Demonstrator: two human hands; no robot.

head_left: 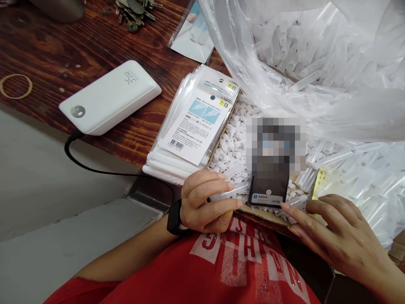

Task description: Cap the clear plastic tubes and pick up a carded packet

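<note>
My left hand (207, 202), with a black band on its wrist, has its fingers closed on a translucent plastic tube (230, 192). A phone (268, 190) with a lit screen lies on small white plastic pieces (232, 139) in a shallow cardboard box; the upper part of its screen is pixelated. At the phone's lower right corner is the index fingertip of my right hand (335, 232). That hand's index finger is stretched out, the other fingers are loosely bent, and I see nothing held in it. More loose translucent tubes (297, 202) lie beside the phone.
Printed packaging cards in clear sleeves (196, 122) are stacked left of the box. A large clear bag of tubes (284, 50) fills the upper right. A white power bank (110, 97) with a black cable, keys (134, 12) and a rubber band (15, 86) lie on the wooden table.
</note>
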